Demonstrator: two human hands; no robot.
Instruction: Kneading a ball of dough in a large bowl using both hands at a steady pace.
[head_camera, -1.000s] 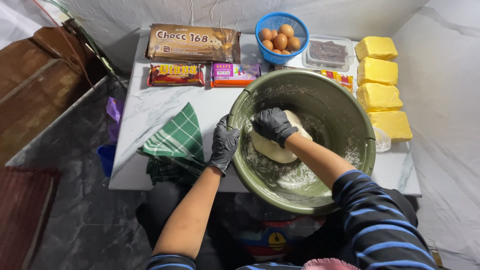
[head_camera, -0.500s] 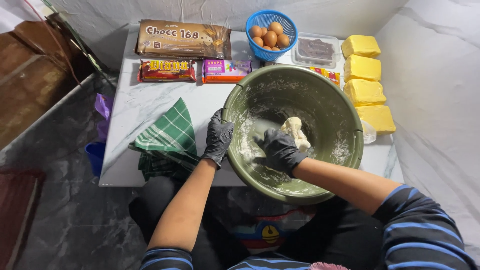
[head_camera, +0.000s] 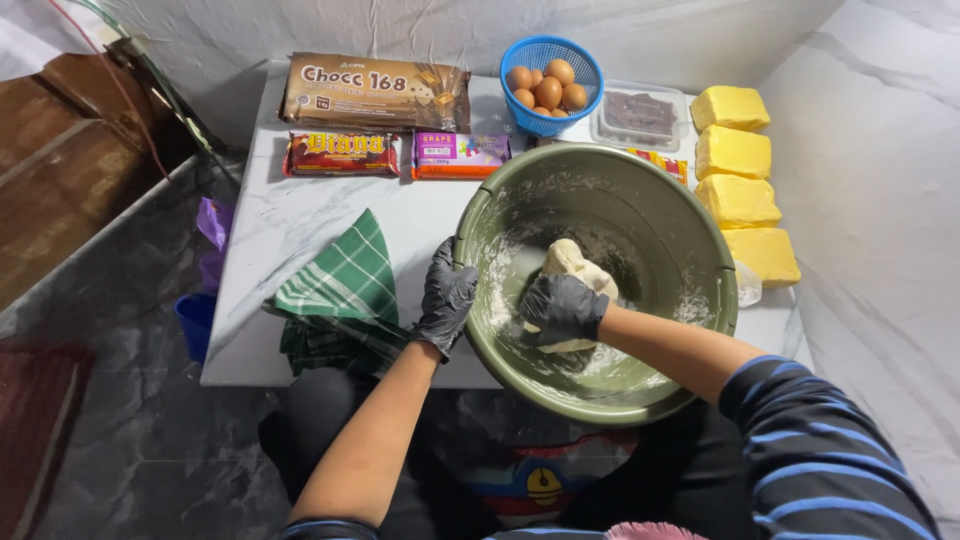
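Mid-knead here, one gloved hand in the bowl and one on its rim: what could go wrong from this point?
The big green plastic bowl overhangs the white marble table's near edge; pressure from the right hand on the pale dough lump might tip it if the left hand slips. The bowl could also shove the yellow butter blocks.

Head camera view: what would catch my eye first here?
The big round olive-green plastic bowl at the table's near edge: the black-gloved right hand presses a pale lump of dough inside it while the black-gloved left hand grips its rim. Four yellow butter-like blocks line the right side, and a blue basket of brown eggs stands behind.
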